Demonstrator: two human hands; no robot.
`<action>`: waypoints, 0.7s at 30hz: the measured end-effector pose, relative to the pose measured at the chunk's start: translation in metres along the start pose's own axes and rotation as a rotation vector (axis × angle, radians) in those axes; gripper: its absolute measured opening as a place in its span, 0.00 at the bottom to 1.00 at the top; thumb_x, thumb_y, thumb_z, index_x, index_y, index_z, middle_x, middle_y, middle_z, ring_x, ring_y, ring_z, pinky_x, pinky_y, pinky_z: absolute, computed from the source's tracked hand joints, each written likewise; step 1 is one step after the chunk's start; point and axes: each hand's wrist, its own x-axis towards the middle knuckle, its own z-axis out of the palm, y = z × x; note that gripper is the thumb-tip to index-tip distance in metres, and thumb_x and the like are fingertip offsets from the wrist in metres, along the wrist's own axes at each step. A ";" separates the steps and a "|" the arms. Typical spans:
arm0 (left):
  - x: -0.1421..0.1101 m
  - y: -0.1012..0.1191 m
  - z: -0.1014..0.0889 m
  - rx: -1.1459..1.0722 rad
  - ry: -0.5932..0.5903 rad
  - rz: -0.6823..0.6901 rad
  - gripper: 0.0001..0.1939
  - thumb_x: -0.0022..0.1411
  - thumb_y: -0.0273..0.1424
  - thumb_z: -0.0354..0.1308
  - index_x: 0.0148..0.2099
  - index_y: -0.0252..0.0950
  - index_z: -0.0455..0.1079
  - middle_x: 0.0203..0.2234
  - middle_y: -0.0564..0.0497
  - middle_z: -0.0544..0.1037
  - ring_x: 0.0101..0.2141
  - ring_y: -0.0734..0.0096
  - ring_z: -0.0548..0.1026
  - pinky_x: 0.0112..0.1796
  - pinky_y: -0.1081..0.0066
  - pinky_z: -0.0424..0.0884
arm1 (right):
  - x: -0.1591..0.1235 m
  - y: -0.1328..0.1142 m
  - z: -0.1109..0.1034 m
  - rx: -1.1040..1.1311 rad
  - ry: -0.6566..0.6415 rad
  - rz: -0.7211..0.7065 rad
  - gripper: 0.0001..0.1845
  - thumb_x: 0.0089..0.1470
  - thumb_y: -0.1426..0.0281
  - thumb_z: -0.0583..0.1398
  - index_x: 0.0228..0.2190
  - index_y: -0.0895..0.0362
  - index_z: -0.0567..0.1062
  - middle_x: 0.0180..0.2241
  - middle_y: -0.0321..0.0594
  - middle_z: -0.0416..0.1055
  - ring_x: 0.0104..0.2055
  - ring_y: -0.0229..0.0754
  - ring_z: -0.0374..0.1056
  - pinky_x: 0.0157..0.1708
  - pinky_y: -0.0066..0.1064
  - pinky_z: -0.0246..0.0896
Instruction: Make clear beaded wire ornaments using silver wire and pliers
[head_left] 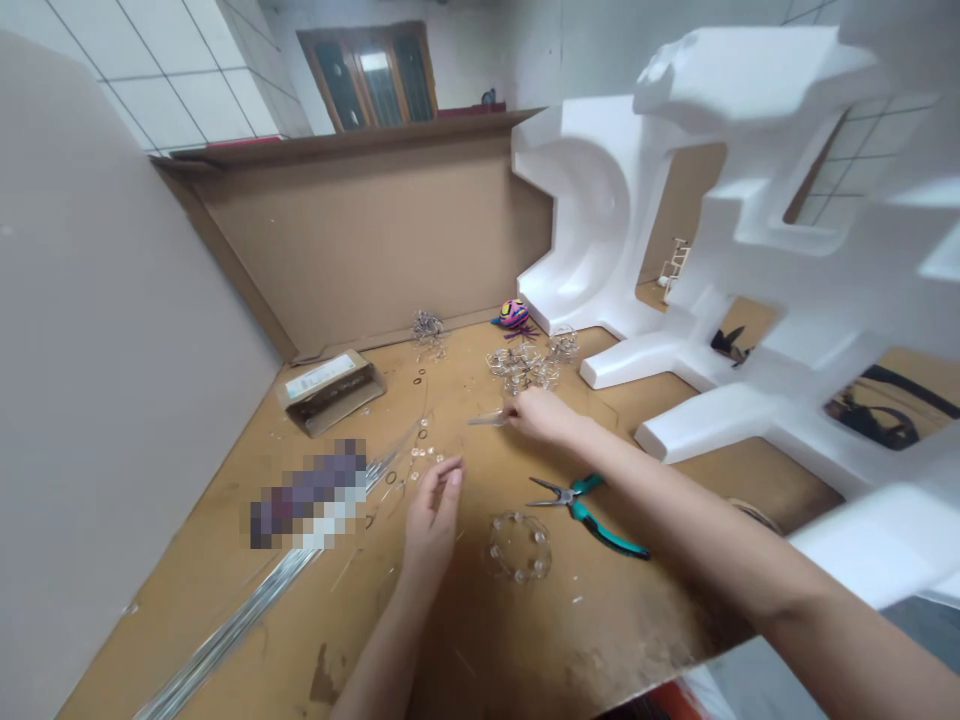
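Observation:
My right hand (541, 414) reaches forward over the cardboard-covered table (480, 640) with its fingers pinched on a small pale clear piece (487, 419). It sits just in front of a cluster of clear bead-and-wire ornaments (523, 367). My left hand (433, 512) hovers nearer to me, fingers loosely curled and apart, holding nothing I can see, close to scattered clear beads (421, 450). A ring of clear beads (518, 546) lies to its right. Green-handled pliers (589, 511) lie between the ring and my right forearm.
A bundle of thin metal wires (247, 615) runs along the left. A small open cardboard box (330, 391) sits at the back left. Large white foam blocks (750, 260) stand on the right. A colourful toy (514, 314) lies by the cardboard back wall (375, 230).

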 end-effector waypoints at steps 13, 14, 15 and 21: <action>0.001 -0.013 0.005 -0.041 -0.006 0.060 0.15 0.60 0.39 0.49 0.45 0.35 0.66 0.41 0.44 0.73 0.43 0.63 0.72 0.46 0.62 0.65 | 0.067 0.003 0.022 -0.277 -0.301 -0.022 0.18 0.56 0.65 0.56 0.46 0.60 0.67 0.46 0.45 0.65 0.44 0.43 0.65 0.41 0.40 0.64; 0.001 -0.014 0.006 -0.036 -0.012 0.062 0.15 0.61 0.39 0.49 0.45 0.36 0.66 0.41 0.44 0.73 0.43 0.63 0.72 0.46 0.62 0.65 | 0.068 0.004 0.021 -0.281 -0.315 -0.023 0.17 0.56 0.65 0.56 0.46 0.60 0.67 0.46 0.45 0.65 0.44 0.43 0.65 0.41 0.40 0.64; 0.001 -0.015 0.006 -0.033 -0.018 0.065 0.15 0.61 0.39 0.49 0.45 0.36 0.66 0.41 0.44 0.73 0.42 0.63 0.72 0.46 0.62 0.65 | 0.068 0.005 0.020 -0.284 -0.328 -0.024 0.17 0.56 0.65 0.56 0.46 0.60 0.67 0.46 0.45 0.65 0.44 0.43 0.65 0.41 0.40 0.64; 0.002 -0.018 0.010 -0.010 -0.042 0.052 0.15 0.60 0.39 0.49 0.45 0.35 0.66 0.39 0.44 0.74 0.40 0.63 0.74 0.44 0.62 0.67 | 0.066 0.014 0.014 -0.275 -0.385 -0.025 0.17 0.56 0.65 0.56 0.46 0.60 0.67 0.46 0.45 0.65 0.44 0.43 0.65 0.41 0.40 0.64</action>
